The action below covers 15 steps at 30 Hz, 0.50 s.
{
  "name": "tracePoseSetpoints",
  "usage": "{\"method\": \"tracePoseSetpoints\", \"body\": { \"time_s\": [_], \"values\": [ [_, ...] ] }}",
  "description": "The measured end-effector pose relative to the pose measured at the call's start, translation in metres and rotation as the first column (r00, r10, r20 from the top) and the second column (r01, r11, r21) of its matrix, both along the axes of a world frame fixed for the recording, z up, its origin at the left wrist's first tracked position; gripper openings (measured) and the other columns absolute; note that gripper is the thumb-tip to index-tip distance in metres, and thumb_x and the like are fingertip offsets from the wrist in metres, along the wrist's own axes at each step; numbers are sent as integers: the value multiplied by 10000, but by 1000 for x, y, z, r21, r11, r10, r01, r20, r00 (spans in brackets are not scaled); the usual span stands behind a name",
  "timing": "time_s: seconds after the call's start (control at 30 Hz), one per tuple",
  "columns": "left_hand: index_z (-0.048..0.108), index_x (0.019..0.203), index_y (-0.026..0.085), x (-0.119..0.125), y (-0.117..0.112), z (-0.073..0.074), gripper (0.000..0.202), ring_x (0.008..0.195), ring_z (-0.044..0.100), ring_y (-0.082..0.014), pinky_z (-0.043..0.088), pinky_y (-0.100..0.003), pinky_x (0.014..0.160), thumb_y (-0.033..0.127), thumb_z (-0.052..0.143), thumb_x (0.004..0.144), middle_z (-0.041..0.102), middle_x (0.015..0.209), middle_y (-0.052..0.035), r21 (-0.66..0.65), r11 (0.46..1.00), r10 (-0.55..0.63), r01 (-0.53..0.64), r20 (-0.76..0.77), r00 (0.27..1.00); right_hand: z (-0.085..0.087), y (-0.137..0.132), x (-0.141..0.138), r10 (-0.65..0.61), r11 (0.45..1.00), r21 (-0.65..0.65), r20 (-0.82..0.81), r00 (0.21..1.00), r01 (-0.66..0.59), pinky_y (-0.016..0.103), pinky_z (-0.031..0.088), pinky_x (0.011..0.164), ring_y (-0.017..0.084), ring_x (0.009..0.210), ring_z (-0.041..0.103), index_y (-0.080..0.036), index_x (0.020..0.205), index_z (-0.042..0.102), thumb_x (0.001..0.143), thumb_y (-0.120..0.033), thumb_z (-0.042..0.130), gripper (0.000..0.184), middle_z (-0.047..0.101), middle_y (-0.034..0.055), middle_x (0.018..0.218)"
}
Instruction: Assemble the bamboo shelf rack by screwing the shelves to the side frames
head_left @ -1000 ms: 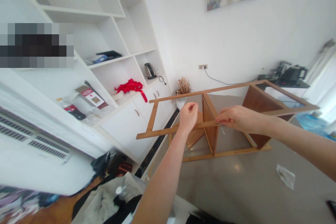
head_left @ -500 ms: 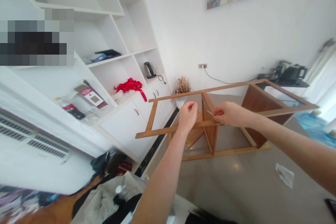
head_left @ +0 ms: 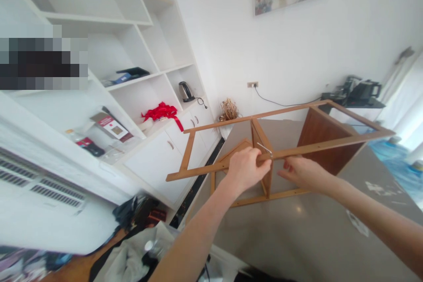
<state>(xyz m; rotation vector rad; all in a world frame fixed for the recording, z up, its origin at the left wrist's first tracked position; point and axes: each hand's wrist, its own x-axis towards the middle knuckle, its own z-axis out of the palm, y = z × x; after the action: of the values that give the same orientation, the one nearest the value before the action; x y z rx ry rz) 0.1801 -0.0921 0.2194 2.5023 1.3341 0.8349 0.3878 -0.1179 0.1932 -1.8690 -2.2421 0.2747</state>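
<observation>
A light wooden shelf frame lies on its side on the grey surface, with a dark brown panel at its far end. My left hand is closed on the frame's near rail where the upright divider meets it. Its fingertips pinch a small bent metal key that sticks up from the joint. My right hand sits just right of it and below the rail. Its fingers are loosely stretched toward the left hand and hold nothing.
White wall shelves and cupboards stand at left, with a kettle, a red ribbon and boxes. Clothes are piled at the bottom left. A dried plant, a wall socket and black appliances lie behind. Paper scraps lie at right.
The metal key has passed from my right hand to my left. My left hand shifted right to the divider joint, and my right hand dropped below the rail. The view shifted slightly.
</observation>
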Motion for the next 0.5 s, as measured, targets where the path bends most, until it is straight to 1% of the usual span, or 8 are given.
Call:
{"method": "tracePoseSetpoints", "body": {
  "time_s": [0.07, 0.1, 0.17, 0.23, 0.3, 0.4, 0.5],
  "values": [
    [670, 869, 209, 1, -3, 1, 183, 780, 630, -239, 455, -341, 712, 363, 573, 847, 678, 846, -79, -4, 999, -48, 47, -78, 996, -16, 5, -14, -33, 999, 24, -29, 999, 34, 292, 466, 684, 249, 867, 694, -175, 979, 675, 892, -501, 482, 389, 746, 106, 948],
    [671, 903, 213, 1, -3, 2, 173, 803, 637, -243, 455, -340, 721, 334, 556, 859, 683, 868, -78, -5, 998, -68, 68, -102, 993, -21, 8, -22, -37, 999, 31, -40, 999, 38, 285, 467, 688, 243, 874, 696, -175, 969, 675, 913, -503, 449, 402, 746, 109, 953],
    [669, 964, 225, 1, 0, 3, 191, 850, 646, -237, 457, -329, 743, 305, 514, 886, 690, 914, -71, -14, 995, -100, 100, -134, 986, -27, 13, -36, -43, 998, 41, -53, 998, 46, 276, 465, 679, 233, 850, 704, -174, 926, 679, 953, -461, 386, 411, 751, 113, 919],
    [667, 994, 234, 1, 4, 4, 217, 870, 648, -226, 458, -317, 752, 317, 487, 906, 691, 937, -63, -28, 993, -115, 112, -151, 982, -30, 16, -45, -59, 997, 47, -53, 997, 61, 280, 464, 666, 233, 812, 708, -162, 892, 679, 976, -395, 345, 415, 751, 129, 888],
    [673, 981, 241, 1, 6, 4, 227, 866, 646, -218, 455, -308, 741, 329, 475, 914, 691, 933, -55, -40, 994, -110, 105, -165, 980, -32, 16, -50, -79, 995, 60, -49, 996, 82, 287, 469, 677, 237, 818, 708, -145, 916, 671, 984, -343, 319, 410, 746, 150, 919],
    [682, 962, 250, 1, 7, 2, 221, 847, 640, -211, 445, -300, 717, 337, 486, 908, 691, 918, -45, -42, 995, -98, 92, -176, 980, -34, 14, -52, -98, 992, 75, -44, 994, 101, 287, 475, 700, 238, 865, 704, -139, 962, 657, 989, -317, 306, 394, 737, 158, 975],
    [690, 967, 255, 1, 7, 0, 226, 825, 634, -206, 436, -298, 696, 339, 488, 909, 690, 898, -40, -31, 995, -97, 93, -170, 981, -34, 12, -52, -111, 990, 79, -31, 993, 113, 277, 476, 701, 233, 867, 704, -141, 961, 651, 990, -304, 308, 381, 737, 153, 962]
  ]
}}
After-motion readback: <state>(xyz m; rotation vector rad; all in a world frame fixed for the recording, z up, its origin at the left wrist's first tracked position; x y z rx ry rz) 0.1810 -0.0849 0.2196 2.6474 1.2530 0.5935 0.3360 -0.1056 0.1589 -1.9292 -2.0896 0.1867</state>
